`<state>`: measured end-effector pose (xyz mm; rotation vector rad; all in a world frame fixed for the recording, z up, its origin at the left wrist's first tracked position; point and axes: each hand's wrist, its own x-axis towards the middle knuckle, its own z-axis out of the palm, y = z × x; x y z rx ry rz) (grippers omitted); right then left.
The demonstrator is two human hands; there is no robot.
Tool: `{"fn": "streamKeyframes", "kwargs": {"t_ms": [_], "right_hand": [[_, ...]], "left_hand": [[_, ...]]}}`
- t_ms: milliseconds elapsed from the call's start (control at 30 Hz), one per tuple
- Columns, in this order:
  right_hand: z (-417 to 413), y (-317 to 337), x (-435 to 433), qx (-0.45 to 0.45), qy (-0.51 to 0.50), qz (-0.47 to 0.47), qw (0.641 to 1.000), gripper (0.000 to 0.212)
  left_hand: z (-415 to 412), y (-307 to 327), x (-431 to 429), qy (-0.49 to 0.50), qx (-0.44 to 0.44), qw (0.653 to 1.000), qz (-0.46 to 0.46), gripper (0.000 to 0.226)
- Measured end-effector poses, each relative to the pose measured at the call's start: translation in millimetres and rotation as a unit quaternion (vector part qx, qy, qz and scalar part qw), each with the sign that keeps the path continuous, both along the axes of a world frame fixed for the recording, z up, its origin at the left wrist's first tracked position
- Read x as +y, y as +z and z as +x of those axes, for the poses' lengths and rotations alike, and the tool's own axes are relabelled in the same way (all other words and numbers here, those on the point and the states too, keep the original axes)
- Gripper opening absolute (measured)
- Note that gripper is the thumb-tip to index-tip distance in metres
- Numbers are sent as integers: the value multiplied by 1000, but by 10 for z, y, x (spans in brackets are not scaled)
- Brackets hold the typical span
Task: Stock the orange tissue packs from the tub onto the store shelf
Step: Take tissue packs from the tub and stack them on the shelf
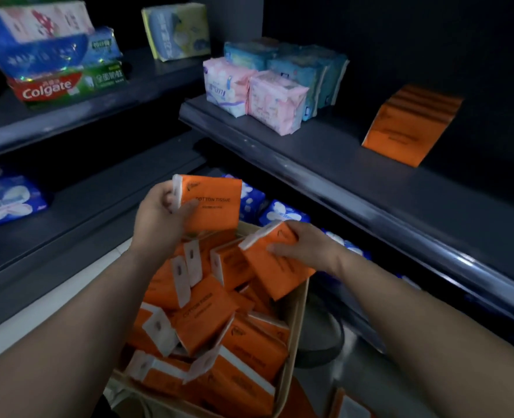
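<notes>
A beige tub (295, 321) below me is full of several orange tissue packs (201, 321) lying at all angles. My left hand (159, 218) grips one orange pack (213, 206) by its white end, lifted above the tub's far rim, with "COTTON TISSUE" printed on its face. My right hand (304, 245) grips a second orange pack (270, 263), tilted over the tub's right side. A row of orange packs (409, 125) stands on the dark shelf (325, 164) at the right.
Pink and blue pad packs (267, 89) stand on the same shelf to the left of the orange row. Toothpaste boxes (62, 82) and other packs fill the upper left shelf. Blue packs (279, 212) lie on the lower shelf behind the tub.
</notes>
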<state>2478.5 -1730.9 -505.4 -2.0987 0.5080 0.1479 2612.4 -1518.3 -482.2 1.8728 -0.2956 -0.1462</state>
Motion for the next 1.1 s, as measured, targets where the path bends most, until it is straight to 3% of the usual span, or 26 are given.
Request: {"fn": "streamKeyframes", "kwargs": {"t_ms": [67,200,333,467,533,667,1100], "right_hand": [[-123,281,-157,-38,-36,18,998,15],[-463,845,-563,-85,-153,13,985,30],[-794,1296,-1046,-105,-239,6,965,14],[-1031,1621,-1455,-111,-309,-44,943,25],[-1103,1718,-1616,-123,-325,-78,934,42],[-1138,1848,-1827,-167,-341,-150,913,46],[-1012,1701,-2122,-225,-361,-106,899,46]], "left_hand": [[11,132,-118,-11,3,999,-37,27],[27,391,-510,-58,2,994,-94,37],[-49,627,-1082,-109,-5,986,-126,38],[-193,773,-1709,-181,8,977,-111,37],[-238,783,-2005,-226,17,970,-91,40],[-312,780,-2532,-302,30,951,-58,33],[-66,615,-3191,-330,-22,943,44,42]]}}
